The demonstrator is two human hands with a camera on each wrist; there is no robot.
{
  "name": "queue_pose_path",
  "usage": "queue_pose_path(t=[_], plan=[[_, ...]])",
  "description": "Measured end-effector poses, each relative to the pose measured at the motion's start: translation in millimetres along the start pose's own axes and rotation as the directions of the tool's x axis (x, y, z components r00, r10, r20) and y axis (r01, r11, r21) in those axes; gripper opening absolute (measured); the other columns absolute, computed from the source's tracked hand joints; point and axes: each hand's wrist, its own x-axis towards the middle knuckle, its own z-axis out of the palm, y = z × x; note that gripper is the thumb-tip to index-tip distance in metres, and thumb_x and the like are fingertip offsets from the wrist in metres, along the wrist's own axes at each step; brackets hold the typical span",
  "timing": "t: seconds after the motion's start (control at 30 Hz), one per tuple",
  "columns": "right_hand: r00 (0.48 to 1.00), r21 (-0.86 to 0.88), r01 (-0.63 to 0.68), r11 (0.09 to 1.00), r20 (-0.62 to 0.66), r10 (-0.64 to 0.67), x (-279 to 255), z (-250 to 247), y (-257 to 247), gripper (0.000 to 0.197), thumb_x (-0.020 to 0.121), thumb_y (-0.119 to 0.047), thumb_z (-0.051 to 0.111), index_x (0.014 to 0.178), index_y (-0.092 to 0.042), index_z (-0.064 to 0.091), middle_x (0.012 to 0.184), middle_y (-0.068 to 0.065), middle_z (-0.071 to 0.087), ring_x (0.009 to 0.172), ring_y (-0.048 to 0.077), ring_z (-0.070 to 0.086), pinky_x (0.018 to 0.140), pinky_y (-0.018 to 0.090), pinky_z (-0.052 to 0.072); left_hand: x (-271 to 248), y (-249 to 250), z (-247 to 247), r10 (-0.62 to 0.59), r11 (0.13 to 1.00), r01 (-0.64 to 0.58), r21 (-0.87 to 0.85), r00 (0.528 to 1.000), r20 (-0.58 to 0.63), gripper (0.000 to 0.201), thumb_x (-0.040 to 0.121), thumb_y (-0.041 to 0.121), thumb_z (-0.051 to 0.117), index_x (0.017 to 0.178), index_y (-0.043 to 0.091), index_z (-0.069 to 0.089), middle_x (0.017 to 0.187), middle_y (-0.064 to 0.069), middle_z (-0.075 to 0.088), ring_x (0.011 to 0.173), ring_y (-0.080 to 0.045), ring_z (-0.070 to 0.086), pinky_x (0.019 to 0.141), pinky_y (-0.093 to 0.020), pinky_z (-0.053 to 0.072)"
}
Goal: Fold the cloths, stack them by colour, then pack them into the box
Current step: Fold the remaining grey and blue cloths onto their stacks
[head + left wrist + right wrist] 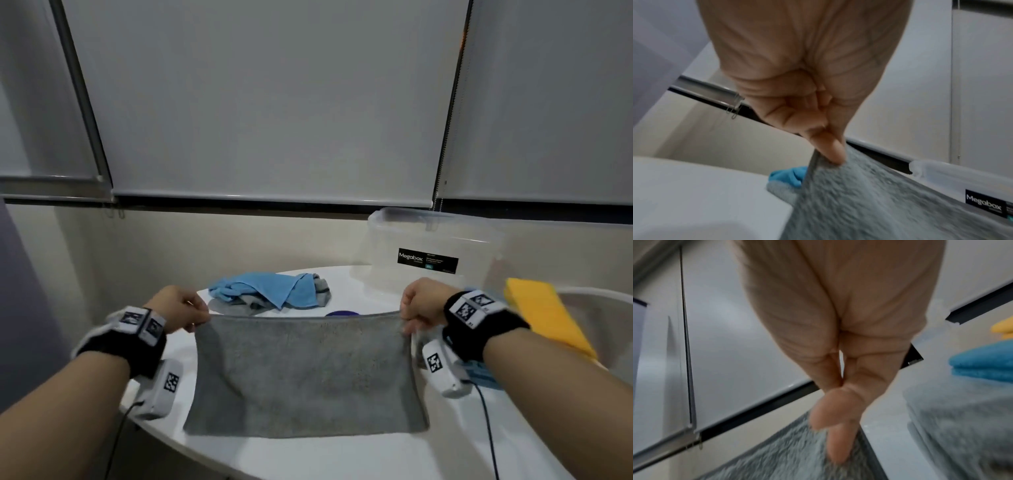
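a grey rectangular terry cloth is held up by its two upper corners above the near part of a round white table, with its top edge stretched level between the hands and its lower edge hanging close to the tabletop. the left corner is pinched by the left hand, and in the left wrist view the thumb and forefinger are seen pressed together on the cloth's hem while the other fingers are curled into the palm. the right corner is pinched by the right hand, whose thumb and fingers are closed on the edge in the right wrist view. behind the cloth, a loose heap of light blue and grey cloths is left unfolded on the far side of the table. a clear plastic storage box with a black label is set at the back right of the table, near the wall. to the right, a folded yellow cloth is seen, and in the right wrist view folded blue cloths and a folded grey stack are shown just beside the right hand. a small purple object is partly hidden behind the cloth's top edge.
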Motion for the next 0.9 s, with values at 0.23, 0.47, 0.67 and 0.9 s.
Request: queue_pose_path(t=[0.23, 0.47, 0.67, 0.9], plan=[[0.982, -0.099, -0.052, 0.994, -0.184, 0.033, 40.1, 46.6, 5.5, 0.015, 0.086, 0.002, 0.053, 0.098, 0.001, 0.062, 0.106, 0.023, 0.067, 0.093, 0.032, 0.069, 0.078, 0.039, 0.059, 29.7, -12.5, 59.4, -0.080, 0.995, 0.063, -0.080, 0.972, -0.221, 0.005, 0.078, 0.007, 0.070, 0.078, 0.011, 0.068, 0.074, -0.007, 0.072, 0.071, -0.021, 0.070, 0.070, -0.025, 0.057], [0.980, -0.412, 0.114, 0.904, -0.105, -0.172, 37.8, 89.6, -9.2, 0.026, 0.094, -0.011, 0.044, 0.119, -0.006, 0.048, 0.124, 0.014, 0.050, 0.119, 0.031, 0.052, 0.087, 0.030, 0.041, 17.6, 17.7, 95.9, 0.088, 0.939, -0.118, 0.323, 0.990, 0.106, 0.069, 0.090, 0.030, 0.059, 0.148, 0.014, 0.026, 0.155, -0.007, 0.028, 0.136, -0.023, 0.038, 0.111, -0.029, 0.031], [0.942, -0.593, 0.332, 0.733, 0.243, -0.230, 33.3, 163.4, -45.8, 0.058, 0.096, -0.022, 0.049, 0.145, -0.001, 0.027, 0.149, 0.020, 0.028, 0.139, 0.034, 0.029, 0.112, 0.041, 0.025, -5.8, 84.6, 148.8, 0.110, 0.762, -0.415, 0.497, 0.840, 0.532, 0.077, 0.068, 0.048, 0.079, 0.132, 0.022, 0.045, 0.136, -0.003, 0.053, 0.120, -0.023, 0.054, 0.097, -0.033, 0.045], [0.970, -0.643, 0.196, 0.740, 0.240, -0.048, 56.5, 176.1, -16.4, 0.101, 0.086, -0.057, 0.053, 0.151, -0.002, -0.001, 0.159, 0.016, 0.000, 0.147, 0.030, 0.001, 0.120, 0.039, 0.005, 5.8, 70.2, 165.2, -0.099, 0.756, -0.313, 0.575, 0.813, 0.573, 0.128, 0.059, 0.064, 0.076, 0.153, 0.027, -0.003, 0.161, 0.006, -0.007, 0.147, -0.025, 0.012, 0.119, -0.042, 0.017]])
